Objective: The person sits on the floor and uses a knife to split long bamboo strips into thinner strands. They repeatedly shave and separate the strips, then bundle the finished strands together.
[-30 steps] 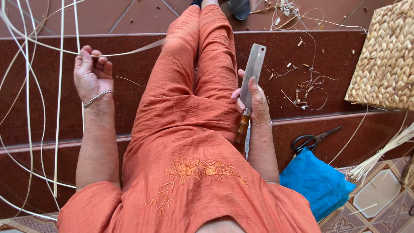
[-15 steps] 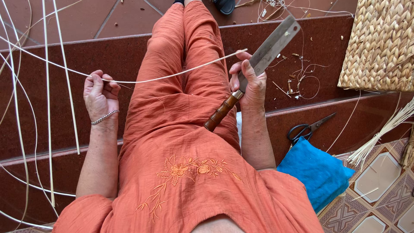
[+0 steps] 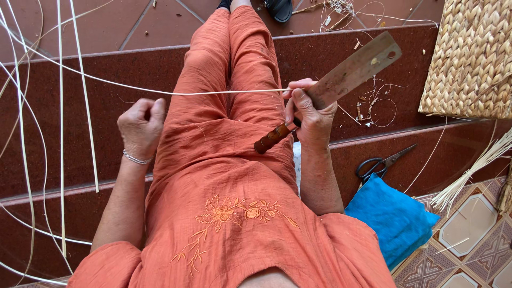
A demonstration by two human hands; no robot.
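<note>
Dark red tiled steps (image 3: 80, 133) run beneath you, and you sit on them in an orange outfit with your legs stretched ahead; at the far left, pale cane strips (image 3: 60, 133) hang and loop loosely over the steps; your left hand (image 3: 141, 128) is curled into a loose fist beside your left thigh, a thin bracelet at the wrist, and whether it grips anything you cannot tell from this angle; one thin cane strand (image 3: 176, 93), pale and smooth, stretches nearly level across both thighs from the upper left to your right hand (image 3: 309, 114); that hand is closed round a broad flat knife (image 3: 352, 69), pinching the strand's end against the blade with the thumb; the blade is dull, worn metal with a hole near its tip, pointing up to the right, while its reddish wooden handle slants down toward your lap; further right, black-handled scissors (image 3: 381, 162) lie on the lower step, just above a blue cushion (image 3: 392, 216); a woven basket (image 3: 469, 58) stands at the upper right.
</note>
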